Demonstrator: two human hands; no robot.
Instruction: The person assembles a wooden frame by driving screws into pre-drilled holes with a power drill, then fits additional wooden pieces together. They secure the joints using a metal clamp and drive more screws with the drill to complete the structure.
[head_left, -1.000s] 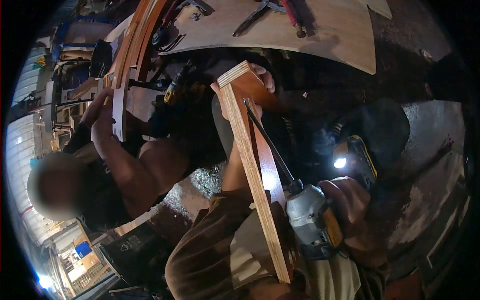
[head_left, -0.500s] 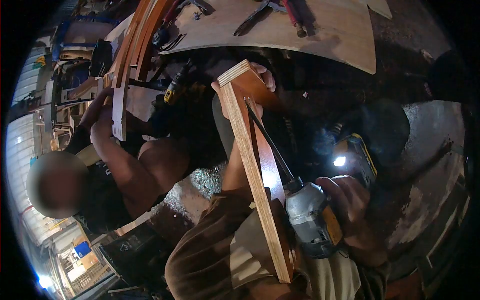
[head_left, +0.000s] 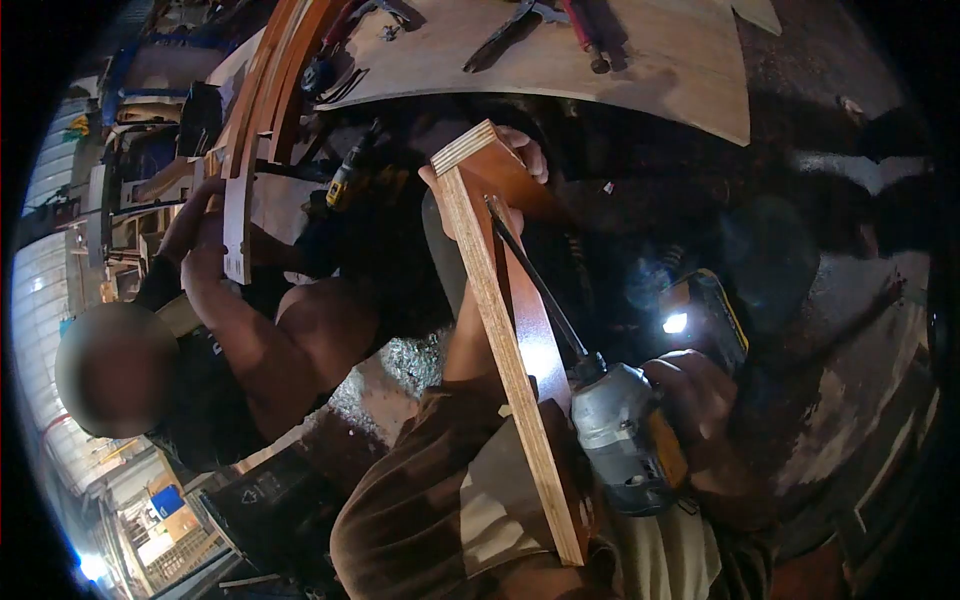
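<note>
A wooden piece (head_left: 515,350) with pale plywood edges and reddish faces stands angled across my lap, a short board joined at its top corner. My left hand (head_left: 525,155) is wrapped round that top corner, its fingers showing behind the boards. My right hand (head_left: 695,390) is closed round the handle of a power driver (head_left: 625,435), whose lamp is lit. From the driver a long dark bit (head_left: 540,285) reaches up to the inner face of the wood near the corner.
A co-worker (head_left: 250,340) sits at the left, arms by long wooden strips (head_left: 260,100). Pliers (head_left: 505,35) and a red-handled tool (head_left: 587,35) lie on a plywood sheet (head_left: 680,80) at the top. A yellow and black drill (head_left: 345,180) lies left of the wood.
Almost nothing differs. The wooden piece and the top-corner hand have shifted very slightly left in view, and the bit remains at the same place on the wood.
</note>
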